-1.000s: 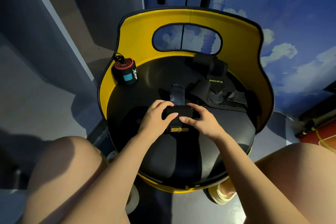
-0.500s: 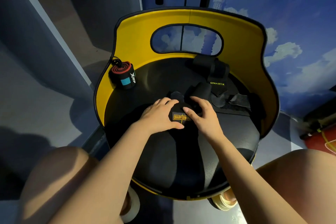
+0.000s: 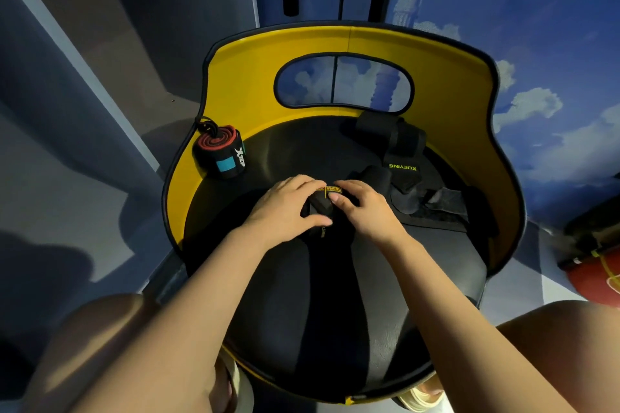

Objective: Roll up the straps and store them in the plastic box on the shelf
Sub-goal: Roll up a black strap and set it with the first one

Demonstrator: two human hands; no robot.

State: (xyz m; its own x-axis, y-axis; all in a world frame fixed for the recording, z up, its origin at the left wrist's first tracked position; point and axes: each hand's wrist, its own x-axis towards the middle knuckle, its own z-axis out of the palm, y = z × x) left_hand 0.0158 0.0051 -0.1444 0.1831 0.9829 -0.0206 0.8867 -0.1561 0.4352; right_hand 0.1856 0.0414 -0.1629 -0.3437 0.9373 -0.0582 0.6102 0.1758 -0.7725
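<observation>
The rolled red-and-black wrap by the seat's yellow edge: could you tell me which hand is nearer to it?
Left. The left hand lies just right of the rolled wrap; the right hand is farther right, beyond the left.

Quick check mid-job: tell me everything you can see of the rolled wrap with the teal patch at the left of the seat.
The rolled wrap is a tight coil of black fabric with red layers spiralling at its upturned end, a teal patch and white lettering on its side, and a black loop cord at the top. It sits on the black seat beside the yellow backrest. Neither hand touches it.
</observation>
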